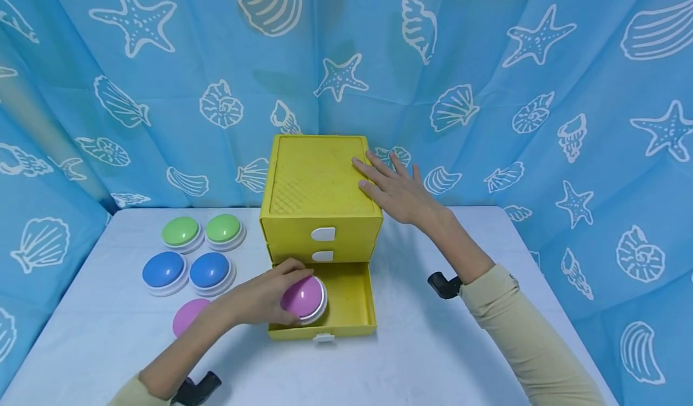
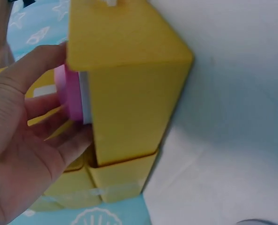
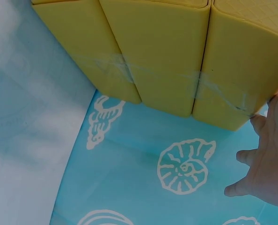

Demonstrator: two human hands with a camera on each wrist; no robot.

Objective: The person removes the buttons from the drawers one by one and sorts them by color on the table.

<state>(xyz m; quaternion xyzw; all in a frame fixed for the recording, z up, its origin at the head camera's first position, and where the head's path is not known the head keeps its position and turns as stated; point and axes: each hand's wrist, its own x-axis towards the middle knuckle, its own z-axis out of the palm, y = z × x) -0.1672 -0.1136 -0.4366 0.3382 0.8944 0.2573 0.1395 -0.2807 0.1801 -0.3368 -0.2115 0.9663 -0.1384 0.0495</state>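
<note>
A yellow drawer unit [image 1: 319,177] stands at the back middle of the table, its bottom drawer [image 1: 346,298] pulled out. My left hand [image 1: 267,295] grips a pink dome-topped push light [image 1: 303,298] with a white base, at the left part of that drawer. In the left wrist view the pink light [image 2: 72,93] sits just inside the drawer's side wall [image 2: 125,112], fingers and thumb around it. My right hand [image 1: 400,192] rests with spread, straight fingers on the unit's top right edge. In the right wrist view the right hand [image 3: 267,159] shows beside the unit's yellow side.
Left on the white table [image 1: 433,358] are two green lights [image 1: 180,231], two blue lights [image 1: 163,269] and another pink light [image 1: 188,316], partly behind the left forearm. A blue shell-print curtain [image 1: 335,33] hangs close behind the unit.
</note>
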